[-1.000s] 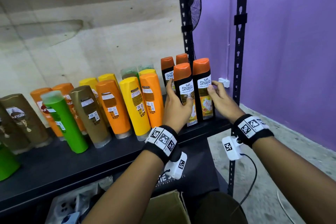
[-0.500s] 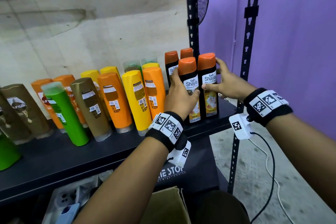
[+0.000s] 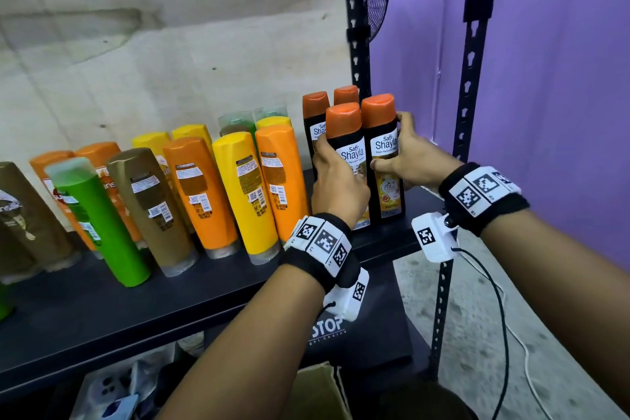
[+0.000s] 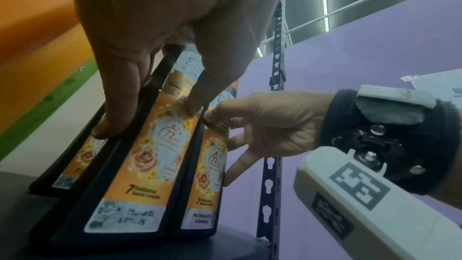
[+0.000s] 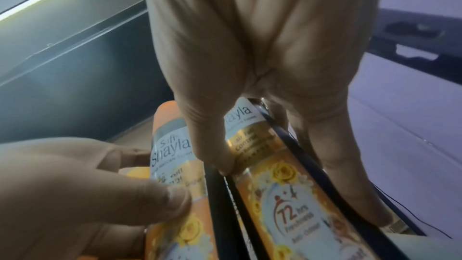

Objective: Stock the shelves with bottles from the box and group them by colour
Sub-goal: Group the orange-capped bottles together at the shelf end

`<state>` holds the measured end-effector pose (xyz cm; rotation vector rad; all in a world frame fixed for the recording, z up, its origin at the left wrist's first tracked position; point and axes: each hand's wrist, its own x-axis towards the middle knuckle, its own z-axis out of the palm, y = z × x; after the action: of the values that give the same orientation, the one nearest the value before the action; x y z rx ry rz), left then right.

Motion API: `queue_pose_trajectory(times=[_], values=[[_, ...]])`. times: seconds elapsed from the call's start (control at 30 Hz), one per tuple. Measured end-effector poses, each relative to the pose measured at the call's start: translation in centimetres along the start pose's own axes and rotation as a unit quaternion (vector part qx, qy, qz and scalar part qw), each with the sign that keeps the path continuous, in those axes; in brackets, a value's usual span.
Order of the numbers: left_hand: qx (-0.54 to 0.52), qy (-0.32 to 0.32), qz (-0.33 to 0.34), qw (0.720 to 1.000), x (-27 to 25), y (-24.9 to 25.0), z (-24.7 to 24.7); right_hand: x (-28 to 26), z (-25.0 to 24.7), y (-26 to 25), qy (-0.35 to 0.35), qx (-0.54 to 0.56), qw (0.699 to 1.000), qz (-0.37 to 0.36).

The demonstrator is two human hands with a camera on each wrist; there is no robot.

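At the shelf's (image 3: 211, 297) right end the left hand (image 3: 335, 181) and right hand (image 3: 414, 160) each grip a front black bottle (image 3: 351, 160), and squeezing them together carelessly could topple the pair standing behind (image 3: 315, 112).

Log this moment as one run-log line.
left hand grips front-left black bottle | right hand grips front-right black bottle | both upright on shelf
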<state>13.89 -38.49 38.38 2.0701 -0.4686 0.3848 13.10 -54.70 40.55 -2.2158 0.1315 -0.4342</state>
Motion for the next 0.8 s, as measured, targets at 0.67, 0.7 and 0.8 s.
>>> queue_pose_trajectory(times=[0.67,0.7,0.8], values=[[-0.082,0.007,-0.098,0.992,6.5,-0.9,1.9,7.9,3.2,0.7,0.023,-0.007,1.0,0.014],[-0.08,0.008,-0.099,0.992,6.6,-0.9,1.9,8.1,3.3,0.7,0.024,-0.004,1.0,0.013],[-0.071,0.008,-0.112,0.991,7.0,-0.8,2.1,8.5,3.4,0.8,0.026,0.003,1.0,0.008]])
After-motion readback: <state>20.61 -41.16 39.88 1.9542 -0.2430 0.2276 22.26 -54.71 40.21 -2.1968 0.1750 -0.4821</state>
